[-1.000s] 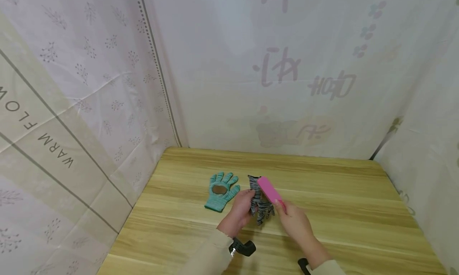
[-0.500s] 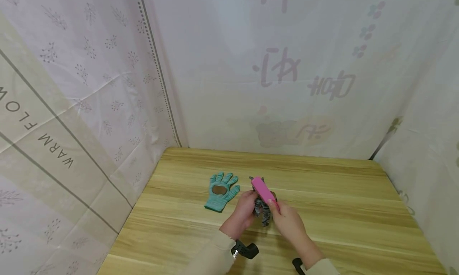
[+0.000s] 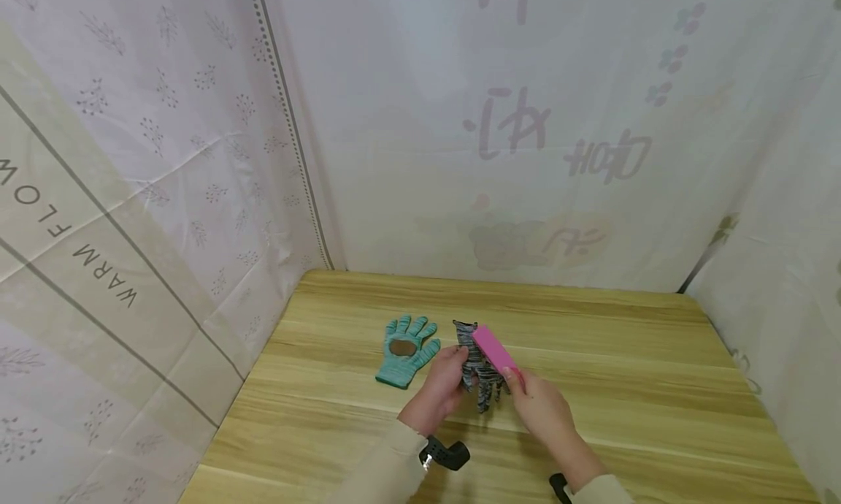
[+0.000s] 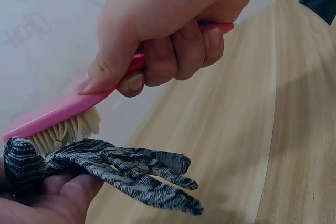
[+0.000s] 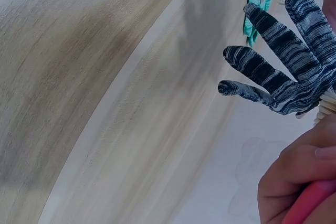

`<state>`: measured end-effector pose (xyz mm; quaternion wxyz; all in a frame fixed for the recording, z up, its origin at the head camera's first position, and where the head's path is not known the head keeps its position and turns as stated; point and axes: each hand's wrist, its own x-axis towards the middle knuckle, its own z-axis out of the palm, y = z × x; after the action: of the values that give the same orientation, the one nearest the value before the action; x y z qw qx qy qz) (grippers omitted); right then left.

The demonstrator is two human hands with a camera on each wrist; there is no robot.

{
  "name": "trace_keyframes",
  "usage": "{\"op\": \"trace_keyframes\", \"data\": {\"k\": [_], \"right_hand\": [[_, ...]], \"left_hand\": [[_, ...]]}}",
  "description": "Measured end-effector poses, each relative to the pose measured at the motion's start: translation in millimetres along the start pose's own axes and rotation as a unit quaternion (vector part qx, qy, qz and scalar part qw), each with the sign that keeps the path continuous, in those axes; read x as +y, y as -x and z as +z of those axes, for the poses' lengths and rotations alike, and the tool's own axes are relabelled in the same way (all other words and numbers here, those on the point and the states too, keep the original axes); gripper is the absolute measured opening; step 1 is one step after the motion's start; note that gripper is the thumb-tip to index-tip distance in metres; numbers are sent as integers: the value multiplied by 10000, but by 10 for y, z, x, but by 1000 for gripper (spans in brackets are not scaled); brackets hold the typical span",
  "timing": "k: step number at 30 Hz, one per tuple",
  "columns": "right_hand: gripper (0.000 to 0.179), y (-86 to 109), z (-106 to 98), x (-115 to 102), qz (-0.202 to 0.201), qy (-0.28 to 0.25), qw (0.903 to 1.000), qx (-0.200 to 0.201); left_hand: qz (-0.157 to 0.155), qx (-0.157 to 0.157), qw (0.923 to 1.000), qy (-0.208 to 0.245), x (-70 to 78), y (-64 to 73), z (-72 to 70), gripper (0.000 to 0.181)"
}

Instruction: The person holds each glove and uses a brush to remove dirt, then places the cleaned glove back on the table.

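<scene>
My left hand (image 3: 444, 387) holds a black-and-grey knitted glove (image 3: 487, 379) above the table, thumb on top near its cuff. The glove's fingers (image 4: 157, 184) hang free, pointing away from the palm in the left wrist view. My right hand (image 3: 542, 409) grips the handle of a pink brush (image 3: 494, 349), the thumb laid along its back. Pale bristles (image 4: 67, 129) face down against the glove's palm side. In the right wrist view the right hand (image 5: 299, 169) is at the lower right, just below the spread glove fingers (image 5: 283, 51).
A teal knitted glove (image 3: 406, 370) with a brown oval patch on it lies flat on the wooden table (image 3: 631, 387), left of my hands. Printed curtains (image 3: 407, 161) hang behind the table and at both its sides.
The brush first moved toward me and left across the glove, then back to about where it was. The grey glove tilted and turned back with its fingers spread. The teal glove stayed put.
</scene>
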<state>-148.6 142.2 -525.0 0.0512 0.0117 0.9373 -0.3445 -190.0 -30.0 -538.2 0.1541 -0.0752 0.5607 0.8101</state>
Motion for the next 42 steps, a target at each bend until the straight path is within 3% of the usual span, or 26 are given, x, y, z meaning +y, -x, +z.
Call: {"op": "trace_keyframes", "data": {"k": [16, 27, 37, 42], "right_hand": [[50, -5, -19, 81, -115, 35, 9999, 43], [47, -1, -32, 120, -80, 143, 9999, 19], [50, 5, -32, 102, -35, 39, 10000, 63], [47, 14, -49, 59, 21, -63, 10000, 34]], "left_hand": [[-144, 8, 9999, -22, 34, 8, -12, 38], [-58, -46, 10000, 27, 18, 14, -25, 40], [-97, -25, 9999, -55, 6, -11, 2, 22], [-10, -15, 10000, -64, -11, -23, 18, 22]]}}
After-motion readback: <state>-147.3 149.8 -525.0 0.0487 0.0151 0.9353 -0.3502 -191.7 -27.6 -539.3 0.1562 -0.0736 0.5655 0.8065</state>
